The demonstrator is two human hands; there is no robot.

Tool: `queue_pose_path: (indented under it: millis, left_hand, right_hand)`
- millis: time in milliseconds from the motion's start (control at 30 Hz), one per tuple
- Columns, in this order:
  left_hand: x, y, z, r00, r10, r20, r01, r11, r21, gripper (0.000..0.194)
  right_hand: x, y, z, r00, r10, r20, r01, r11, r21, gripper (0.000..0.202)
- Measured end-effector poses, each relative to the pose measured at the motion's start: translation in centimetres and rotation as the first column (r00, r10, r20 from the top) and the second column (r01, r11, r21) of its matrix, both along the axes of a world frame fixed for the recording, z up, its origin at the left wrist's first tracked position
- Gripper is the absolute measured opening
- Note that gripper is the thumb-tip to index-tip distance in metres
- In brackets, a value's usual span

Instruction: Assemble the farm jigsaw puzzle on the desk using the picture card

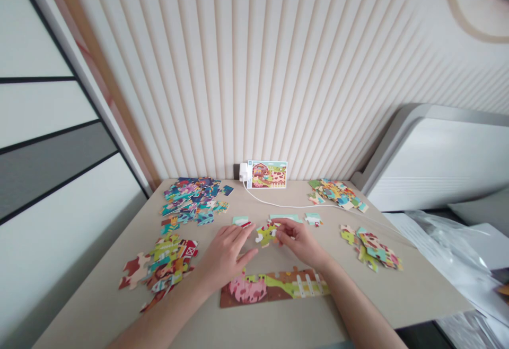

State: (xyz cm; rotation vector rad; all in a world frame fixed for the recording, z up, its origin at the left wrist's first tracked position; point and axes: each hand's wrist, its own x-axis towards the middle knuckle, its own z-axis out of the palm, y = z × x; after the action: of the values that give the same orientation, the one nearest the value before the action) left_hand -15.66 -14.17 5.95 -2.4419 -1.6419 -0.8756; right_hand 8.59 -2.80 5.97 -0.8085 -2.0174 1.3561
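Note:
My right hand [297, 238] has its fingertips closed on the right edge of a green puzzle piece [264, 234] with white patches, above the middle of the table. To the left of that piece is my left hand [229, 249], thumb and fingers apart, holding nothing that I can see. Below both hands lies a joined puzzle strip [260, 290] showing a pink pig and a white fence, partly covered by my right forearm. Just beyond the fingers lie pale blue edge pieces: one puzzle piece [240, 220] at left, a longer section [284, 217], and another puzzle piece [314, 219] at right.
Loose puzzle piles lie on the table [191, 333]: a dark blue pile [194, 195], a farm-coloured pile [169, 264], an orange-yellow pile [338, 192] and a smaller pile [376, 248]. A picture card [268, 174] leans on the ribbed wall beside a charger [243, 173]; its white cable [286, 205] trails right.

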Motion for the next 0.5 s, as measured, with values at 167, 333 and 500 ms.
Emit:
queue_pose_path:
  millis: [167, 333, 500]
  left_hand:
    - [0.1, 0.1, -0.4, 0.999, 0.002, -0.04, -0.001, 1.0, 0.006, 0.036]
    - [0.3, 0.1, -0.6, 0.999, -0.015, -0.03, 0.016, 0.999, 0.033, 0.03]
    - [0.4, 0.1, -0.9, 0.998, -0.035, -0.043, 0.036, 0.999, 0.023, 0.028]
  right_hand:
    - [4.5, 2.5, -0.3, 0.96, -0.277, 0.039, 0.274, 0.959, 0.065, 0.043]
    - [11.8, 4.2, -2.0, 0.841, -0.526, 0.126, 0.52, 0.851, 0.074, 0.049]
    - [14.9, 3.8, -3.4, 0.752, -0.627, 0.205, 0.583, 0.777, 0.237, 0.049]
